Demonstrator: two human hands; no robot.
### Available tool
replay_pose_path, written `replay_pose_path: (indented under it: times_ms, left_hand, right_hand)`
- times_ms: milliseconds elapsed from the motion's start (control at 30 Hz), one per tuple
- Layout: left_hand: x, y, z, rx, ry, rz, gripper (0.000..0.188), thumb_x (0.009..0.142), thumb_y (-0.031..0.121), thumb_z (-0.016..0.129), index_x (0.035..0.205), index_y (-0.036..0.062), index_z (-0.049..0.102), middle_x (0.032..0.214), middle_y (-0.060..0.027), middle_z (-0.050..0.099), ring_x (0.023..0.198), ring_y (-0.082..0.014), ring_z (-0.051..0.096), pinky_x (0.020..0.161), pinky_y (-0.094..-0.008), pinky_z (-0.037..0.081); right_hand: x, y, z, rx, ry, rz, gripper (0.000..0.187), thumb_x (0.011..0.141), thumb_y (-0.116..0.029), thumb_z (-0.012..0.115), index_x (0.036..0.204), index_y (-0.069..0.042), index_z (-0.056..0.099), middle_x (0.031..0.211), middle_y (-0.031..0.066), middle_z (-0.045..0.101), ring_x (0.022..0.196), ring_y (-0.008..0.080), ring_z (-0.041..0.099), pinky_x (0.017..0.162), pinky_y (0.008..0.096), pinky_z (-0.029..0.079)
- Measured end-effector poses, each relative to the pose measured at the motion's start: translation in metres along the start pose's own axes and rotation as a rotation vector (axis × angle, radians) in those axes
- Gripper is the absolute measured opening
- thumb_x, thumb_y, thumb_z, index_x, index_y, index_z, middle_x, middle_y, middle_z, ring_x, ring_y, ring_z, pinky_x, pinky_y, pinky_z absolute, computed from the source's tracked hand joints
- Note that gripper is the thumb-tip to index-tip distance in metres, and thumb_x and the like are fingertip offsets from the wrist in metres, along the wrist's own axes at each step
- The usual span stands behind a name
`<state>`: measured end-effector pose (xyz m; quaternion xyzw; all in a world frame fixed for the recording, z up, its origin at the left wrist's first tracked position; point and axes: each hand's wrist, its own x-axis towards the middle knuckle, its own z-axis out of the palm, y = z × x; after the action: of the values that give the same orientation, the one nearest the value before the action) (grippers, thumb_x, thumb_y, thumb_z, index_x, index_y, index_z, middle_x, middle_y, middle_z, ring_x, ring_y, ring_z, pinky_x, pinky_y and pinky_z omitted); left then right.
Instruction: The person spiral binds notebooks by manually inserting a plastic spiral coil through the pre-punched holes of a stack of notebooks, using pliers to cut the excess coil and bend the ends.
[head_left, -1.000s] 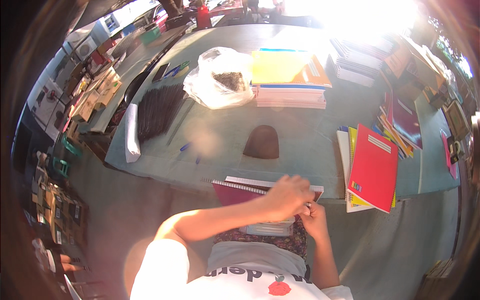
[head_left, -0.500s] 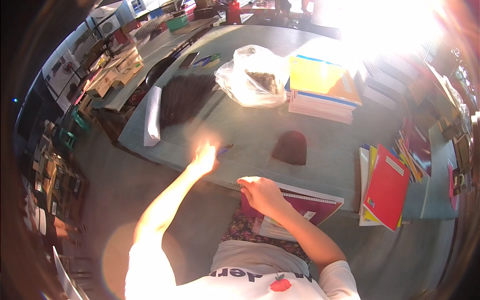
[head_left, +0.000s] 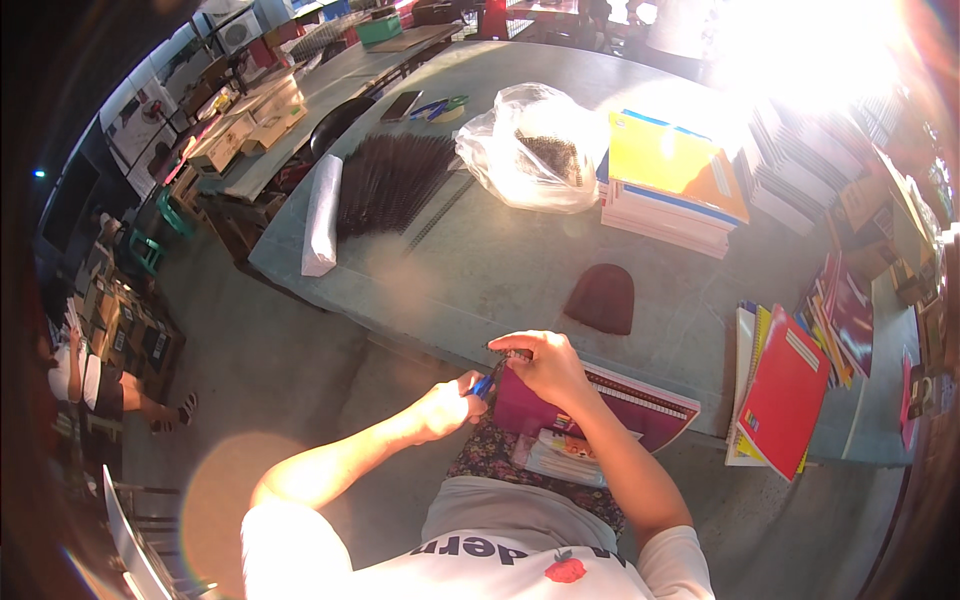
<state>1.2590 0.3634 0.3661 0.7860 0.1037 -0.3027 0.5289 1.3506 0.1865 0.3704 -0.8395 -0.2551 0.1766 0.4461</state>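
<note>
A spiral notebook with a purple cover (head_left: 528, 402) lies tilted at the table's near edge, its dark wire coil (head_left: 650, 396) running along the top side. My right hand (head_left: 548, 366) is closed over the coil's left end, with the thumb and fingers pinched there. Just left of it, my left hand (head_left: 446, 410) grips blue-handled pliers (head_left: 482, 386). Their dark jaws point at the coil end, but whether they touch it cannot be seen. On my lap under the notebook is a clear packet (head_left: 565, 458).
Farther in are a dark red rounded piece (head_left: 602, 298), a white roll (head_left: 321, 215), many dark wire coils (head_left: 390, 185) and a plastic bag (head_left: 525, 150). A notebook stack (head_left: 675, 190) stands right of the bag. More notebooks (head_left: 785, 385) overhang the near right edge.
My left hand has come from the tabletop toward me and right, bringing the blue-handled pliers to the coil's left end. My right hand stays at that end, shifted slightly.
</note>
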Motion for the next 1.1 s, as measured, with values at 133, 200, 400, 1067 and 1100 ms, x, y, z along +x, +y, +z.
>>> replay_pose_path:
  times_ms: [133, 200, 400, 1067, 1100]
  left_hand:
    - [-0.002, 0.019, 0.003, -0.089, 0.021, -0.077, 0.035, 0.081, 0.020, 0.051, 0.113, 0.0044, 0.052, 0.096, -0.0089, 0.059, 0.087, -0.0170, 0.056, 0.076, -0.0312, 0.045]
    - [-0.003, 0.027, 0.003, 0.146, 0.078, 0.063, 0.029, 0.082, 0.022, 0.055, 0.105, 0.0035, 0.055, 0.094, -0.0110, 0.061, 0.088, -0.0199, 0.058, 0.076, -0.0331, 0.045]
    - [-0.001, 0.012, 0.003, 0.502, 0.259, 0.019, 0.024, 0.084, 0.023, 0.057, 0.097, 0.0029, 0.056, 0.094, -0.0167, 0.063, 0.089, -0.0258, 0.062, 0.074, -0.0355, 0.047]
    - [-0.002, 0.005, -0.017, 0.199, 0.334, 0.140, 0.019, 0.083, 0.020, 0.058, 0.089, 0.0024, 0.058, 0.075, -0.0104, 0.061, 0.073, -0.0133, 0.057, 0.063, -0.0312, 0.045]
    - [0.005, 0.016, -0.014, -0.024, 0.343, 0.180, 0.014, 0.085, 0.017, 0.062, 0.088, 0.0034, 0.058, 0.075, -0.0031, 0.059, 0.072, -0.0065, 0.052, 0.062, -0.0259, 0.043]
  right_hand:
    - [0.000, 0.010, 0.002, -0.046, 0.010, -0.210, 0.030, 0.074, -0.001, 0.060, 0.097, -0.017, 0.070, 0.092, 0.0066, 0.065, 0.079, 0.0258, 0.062, 0.073, 0.0360, 0.051]
    - [-0.002, 0.015, 0.000, -0.117, 0.006, -0.315, 0.030, 0.073, -0.001, 0.059, 0.096, -0.017, 0.070, 0.092, 0.0056, 0.064, 0.081, 0.0264, 0.061, 0.074, 0.0363, 0.050]
    - [-0.006, 0.003, -0.002, -0.058, -0.021, -0.238, 0.029, 0.069, -0.001, 0.064, 0.095, -0.010, 0.069, 0.092, 0.0084, 0.059, 0.078, 0.0251, 0.059, 0.071, 0.0347, 0.050]
    - [-0.012, 0.015, 0.000, -0.094, 0.170, -0.196, 0.014, 0.067, -0.007, 0.072, 0.078, 0.000, 0.066, 0.097, 0.0105, 0.055, 0.079, 0.0269, 0.061, 0.069, 0.0356, 0.051]
    - [-0.015, 0.015, 0.004, -0.095, 0.173, -0.193, 0.014, 0.067, -0.007, 0.072, 0.078, 0.000, 0.066, 0.097, 0.0105, 0.055, 0.079, 0.0269, 0.061, 0.069, 0.0356, 0.051]
